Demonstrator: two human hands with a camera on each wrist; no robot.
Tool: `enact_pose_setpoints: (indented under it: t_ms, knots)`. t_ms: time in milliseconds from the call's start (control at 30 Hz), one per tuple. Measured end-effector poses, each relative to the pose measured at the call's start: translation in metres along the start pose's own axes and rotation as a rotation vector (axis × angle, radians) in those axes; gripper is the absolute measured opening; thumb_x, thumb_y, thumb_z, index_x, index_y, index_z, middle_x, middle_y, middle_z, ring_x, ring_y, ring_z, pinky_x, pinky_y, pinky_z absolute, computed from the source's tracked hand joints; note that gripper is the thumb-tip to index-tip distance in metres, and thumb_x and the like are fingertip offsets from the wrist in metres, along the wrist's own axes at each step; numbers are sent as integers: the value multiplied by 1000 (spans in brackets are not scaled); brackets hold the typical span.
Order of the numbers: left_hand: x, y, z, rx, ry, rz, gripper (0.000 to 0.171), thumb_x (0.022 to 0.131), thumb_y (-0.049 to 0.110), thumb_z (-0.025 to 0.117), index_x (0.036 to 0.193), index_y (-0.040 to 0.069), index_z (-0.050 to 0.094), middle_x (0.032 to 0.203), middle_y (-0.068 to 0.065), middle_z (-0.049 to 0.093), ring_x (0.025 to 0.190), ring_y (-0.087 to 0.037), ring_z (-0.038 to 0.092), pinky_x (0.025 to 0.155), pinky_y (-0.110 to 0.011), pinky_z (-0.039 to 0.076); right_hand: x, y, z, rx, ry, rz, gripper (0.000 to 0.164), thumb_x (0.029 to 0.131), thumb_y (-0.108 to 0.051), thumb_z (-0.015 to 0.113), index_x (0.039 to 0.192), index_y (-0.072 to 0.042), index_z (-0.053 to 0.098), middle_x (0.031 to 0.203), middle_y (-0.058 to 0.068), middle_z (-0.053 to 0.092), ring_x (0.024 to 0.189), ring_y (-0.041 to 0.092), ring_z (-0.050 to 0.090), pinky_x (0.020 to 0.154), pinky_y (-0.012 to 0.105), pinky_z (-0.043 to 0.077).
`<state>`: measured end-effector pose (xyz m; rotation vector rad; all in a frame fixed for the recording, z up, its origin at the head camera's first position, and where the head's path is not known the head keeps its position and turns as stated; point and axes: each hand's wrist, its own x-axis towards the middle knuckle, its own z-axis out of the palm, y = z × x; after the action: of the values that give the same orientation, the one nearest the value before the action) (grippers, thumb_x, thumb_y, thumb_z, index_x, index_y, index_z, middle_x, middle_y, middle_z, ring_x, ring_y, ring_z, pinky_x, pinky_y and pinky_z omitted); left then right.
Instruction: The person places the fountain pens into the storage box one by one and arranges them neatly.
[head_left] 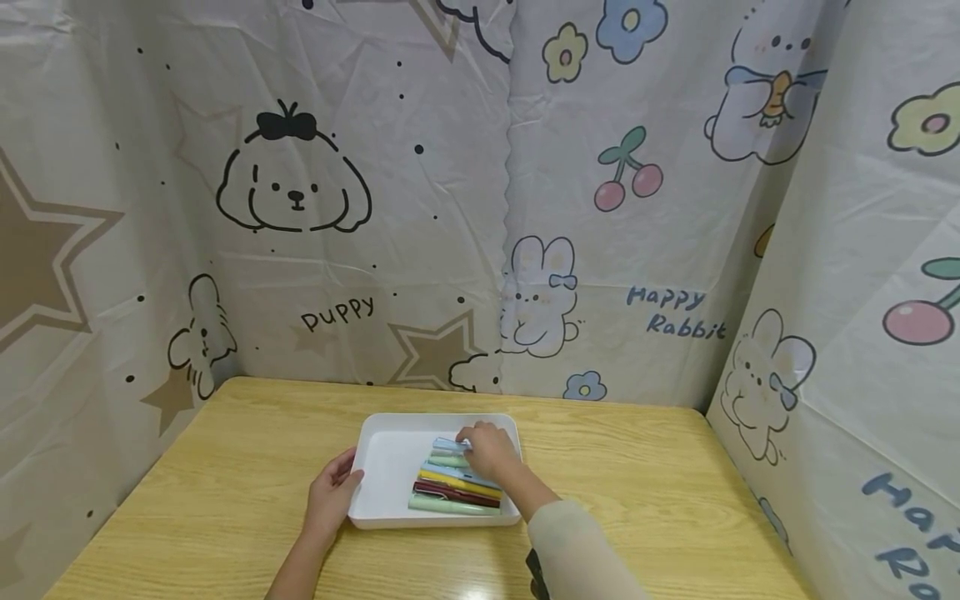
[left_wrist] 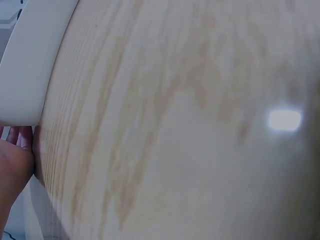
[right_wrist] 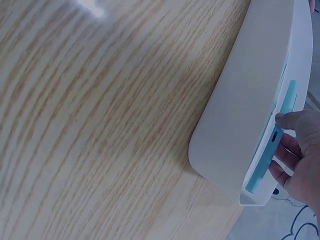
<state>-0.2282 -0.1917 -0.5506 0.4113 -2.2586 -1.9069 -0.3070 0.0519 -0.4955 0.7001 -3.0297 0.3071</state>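
Observation:
On the table stands a white tray [head_left: 390, 475] with a row of several pens in its right half. My left hand [head_left: 330, 496] holds the tray by its left side, thumb at the rim. In the left wrist view only part of that hand [left_wrist: 15, 162] shows, beside the tray wall [left_wrist: 30, 65]. At the far end of the row, my right hand [head_left: 491, 450] pinches a light blue pen [head_left: 446, 443]. The right wrist view has this pen [right_wrist: 264, 162] between thumb and fingers, close to the tray's rim. Nearer lie pale green, blue, yellow [head_left: 450, 478] and dark red [head_left: 453, 493] pens.
The tray sits on a light wooden table [head_left: 247, 467]. Printed cloth [head_left: 420, 208] hangs behind the table and along both sides. A dark object [head_left: 536, 571] shows beside the right sleeve [head_left: 581, 546].

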Motion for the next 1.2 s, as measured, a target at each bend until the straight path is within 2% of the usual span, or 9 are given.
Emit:
enact_pose_setpoints:
  t_ms: [200, 500, 767, 967, 1200]
  knots:
    - [-1, 0, 2, 11, 24, 15, 45, 93, 7, 51, 137, 2, 44, 138, -23, 47, 123, -33, 47, 102, -46, 40, -1, 0, 2, 21, -22, 19, 20, 86, -16, 65, 106, -19, 69, 99, 4, 65, 96, 22, 59, 81, 39, 47]
    - [-2, 0, 0, -3, -5, -3, 45, 94, 8, 50, 139, 3, 41, 140, -23, 44, 126, -33, 45, 104, -46, 37, -2, 1, 4, 12, -11, 2, 21, 87, -17, 64, 107, -19, 69, 100, 5, 66, 98, 23, 59, 81, 40, 48]
    - [-1, -1, 0, 12, 3, 0, 45, 93, 7, 51, 138, 3, 43, 140, -22, 45, 124, -31, 47, 98, -33, 42, -3, 1, 4, 32, -18, 0, 21, 88, -15, 63, 108, -17, 69, 101, 5, 66, 99, 23, 60, 84, 41, 48]
    - [-1, -1, 0, 5, 1, 1, 45, 94, 7, 51, 138, 2, 42, 140, -23, 45, 125, -32, 46, 103, -43, 39, -3, -2, 1, 47, -29, -4, 22, 88, -14, 62, 108, -16, 69, 104, 6, 66, 101, 24, 59, 87, 42, 48]
    - [1, -1, -1, 15, -3, -6, 45, 94, 8, 51, 138, 4, 42, 140, -21, 45, 125, -30, 46, 102, -41, 40, -2, -3, 0, 72, -46, 26, 21, 89, -14, 61, 108, -16, 69, 107, 6, 66, 105, 24, 58, 92, 44, 46]
